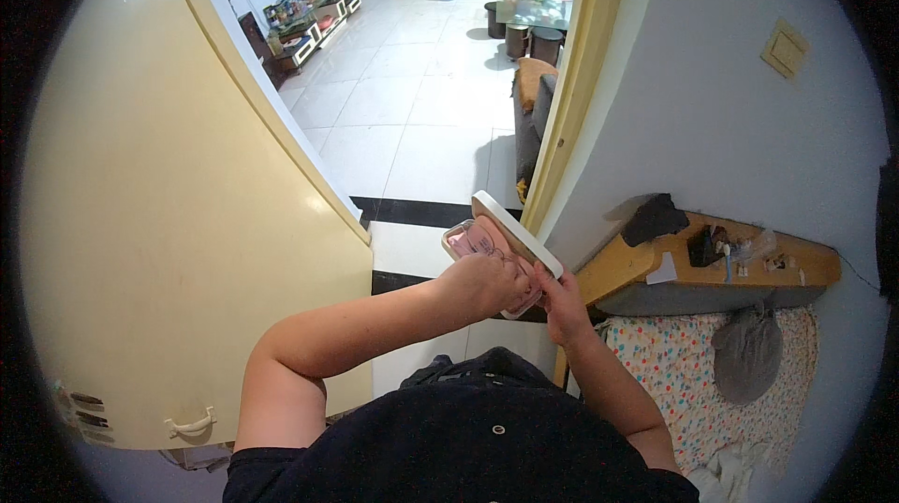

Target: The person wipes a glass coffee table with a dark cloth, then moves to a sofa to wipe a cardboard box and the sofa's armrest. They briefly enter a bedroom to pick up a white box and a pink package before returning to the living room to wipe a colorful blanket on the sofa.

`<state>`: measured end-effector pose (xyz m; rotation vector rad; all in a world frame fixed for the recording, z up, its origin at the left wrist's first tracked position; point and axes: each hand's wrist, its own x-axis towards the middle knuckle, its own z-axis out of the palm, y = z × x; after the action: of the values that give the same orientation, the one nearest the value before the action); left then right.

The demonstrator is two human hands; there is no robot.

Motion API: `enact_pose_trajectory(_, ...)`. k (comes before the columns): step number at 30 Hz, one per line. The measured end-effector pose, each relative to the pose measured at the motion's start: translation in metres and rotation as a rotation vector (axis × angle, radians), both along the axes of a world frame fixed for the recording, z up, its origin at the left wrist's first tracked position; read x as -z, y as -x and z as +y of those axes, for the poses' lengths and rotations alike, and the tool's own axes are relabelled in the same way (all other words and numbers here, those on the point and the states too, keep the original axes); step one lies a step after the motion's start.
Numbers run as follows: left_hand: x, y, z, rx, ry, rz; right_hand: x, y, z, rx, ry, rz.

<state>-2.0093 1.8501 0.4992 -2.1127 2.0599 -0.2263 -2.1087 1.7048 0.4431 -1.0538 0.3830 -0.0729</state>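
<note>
Open glasses case [520, 239] in mid-air beyond black shirt [459, 433], lid raised. Right hand [564, 304] steadies near end, fingers clamped on case edge. Left hand [492, 284] at glasses [497, 251] over pink inside; its fingers curled together, cannot tell whether clamped on frame. Best: hold case level, handle glasses by bridge or rims, avoid touching lenses, mind temples near hinge.

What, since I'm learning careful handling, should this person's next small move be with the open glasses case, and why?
Probably tip the lid slightly wider with the right hand: it stands raised close beside the left hand, which is curled over the case at the glasses. Whether that hand grips them is hidden.
</note>
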Motion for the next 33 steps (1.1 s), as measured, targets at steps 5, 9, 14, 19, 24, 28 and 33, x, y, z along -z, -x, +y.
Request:
enact_pose_trajectory(5, -0.016, -0.001, -0.007, 0.059, 0.036, 0.094, 0.005, 0.002, -0.004, 0.025, -0.012, -0.018)
enact_pose_trajectory(9, -0.002, -0.005, -0.007, 0.106, 0.138, 0.148, 0.004, 0.003, -0.005, 0.044, 0.02, -0.045)
enact_pose_trajectory(14, -0.011, -0.009, -0.003, 0.171, 0.14, 0.259, -0.002, 0.003, -0.007, 0.014, 0.023, -0.09)
enact_pose_trajectory(19, -0.029, -0.011, -0.001, 0.127, 0.048, 0.263, -0.008, 0.003, -0.009, -0.018, 0.057, -0.062)
enact_pose_trajectory(24, -0.055, -0.005, -0.011, 0.029, -0.148, 0.08, -0.009, 0.004, -0.009, -0.003, 0.048, -0.032)
enact_pose_trajectory(28, -0.024, -0.011, -0.01, 0.036, 0.019, 0.138, -0.014, 0.004, -0.007, -0.047, 0.075, 0.016)
enact_pose_trajectory(33, -0.019, -0.014, -0.013, 0.107, 0.028, 0.221, -0.008, 0.005, -0.012, -0.002, 0.008, -0.032)
